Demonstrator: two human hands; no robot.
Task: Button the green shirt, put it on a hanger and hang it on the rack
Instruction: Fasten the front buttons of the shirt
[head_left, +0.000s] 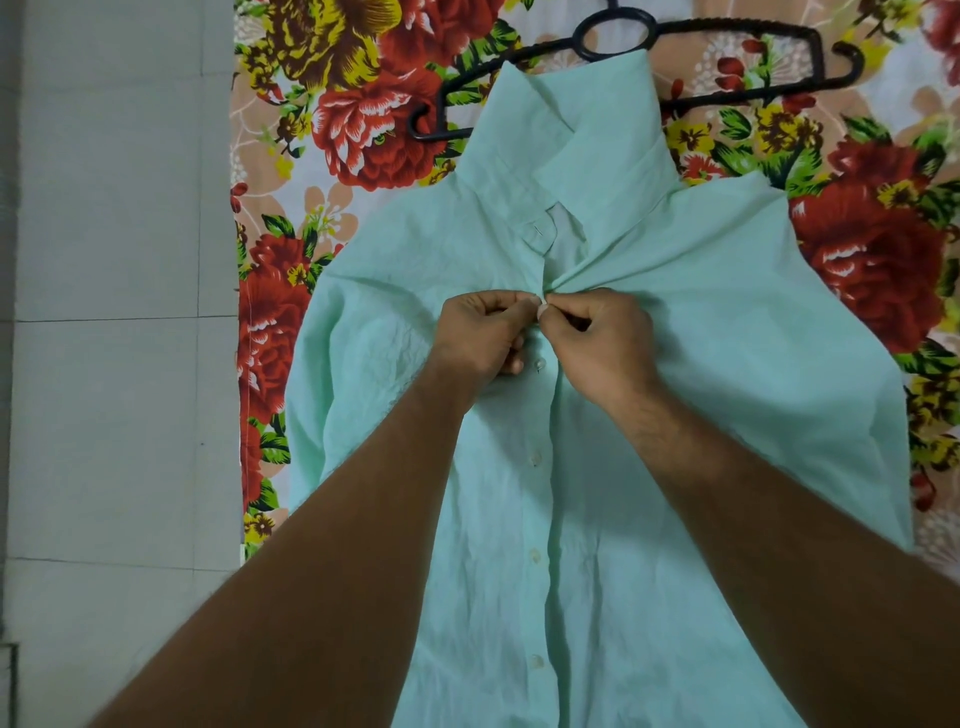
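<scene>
Shirt (649, 395) lies flat, front up, on the floral sheet (363, 130), collar away from me. Hanger (727, 47) sits on the sheet past the collar, its middle tucked under the collar edge. No rack in view.

Both grips are pinched at the placket, upper chest. Left hand (480, 335) holds the left fabric edge between thumb and fingers; right hand (597, 338) pinches the opposite edge, with something small and pale at the fingertips, likely the button. Fabric is bunched into radiating creases there. Can't tell if the button is through the hole yet.

Buttons (535, 556) lower down look done; the one just below my hands looks closed too. Collar tab above is open.

Handling: thin, soft, light cloth. It creases easily, won't hold shape, and drags if pulled hard. Best to hold right at the placket edges close to the buttonhole, with short pinches. For the hanger step, lift by the shoulders or collar, not the front.
</scene>
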